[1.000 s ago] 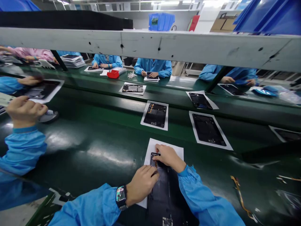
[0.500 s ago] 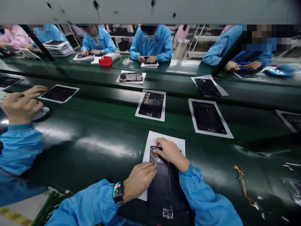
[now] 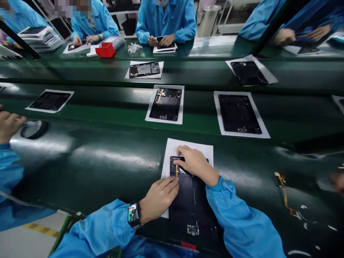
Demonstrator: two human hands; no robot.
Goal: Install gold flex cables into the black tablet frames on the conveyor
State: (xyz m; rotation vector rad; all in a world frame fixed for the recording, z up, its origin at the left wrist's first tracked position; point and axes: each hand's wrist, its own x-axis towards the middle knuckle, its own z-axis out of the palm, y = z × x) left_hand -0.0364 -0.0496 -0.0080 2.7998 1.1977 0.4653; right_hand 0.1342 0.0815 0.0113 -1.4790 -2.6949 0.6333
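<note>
A black tablet back frame [image 3: 189, 200] lies on a white sheet of paper [image 3: 172, 148] on the green bench in front of me. A thin orange flex cable [image 3: 176, 171] stands out near the frame's top left corner. My left hand [image 3: 159, 195], with a smartwatch on the wrist, rests on the frame's left edge, its fingertips pinched at the cable's lower end. My right hand [image 3: 195, 164] lies curled over the frame's top edge, fingers pressing just above the cable.
Several more black frames on white sheets [image 3: 166, 104] [image 3: 239, 114] [image 3: 50, 100] lie on the green conveyor beyond. A neighbour's hand [image 3: 9, 123] is at the left by a tape roll [image 3: 33, 129]. Loose orange flex cables [image 3: 286, 195] lie to my right. Workers in blue coats [image 3: 165, 19] sit opposite, near a red box [image 3: 105, 50].
The camera has tilted down, so the overhead beam has left the view. My hands have stayed on the frame's top corner and the orange cable now shows between them. The neighbour's hand has drawn back left.
</note>
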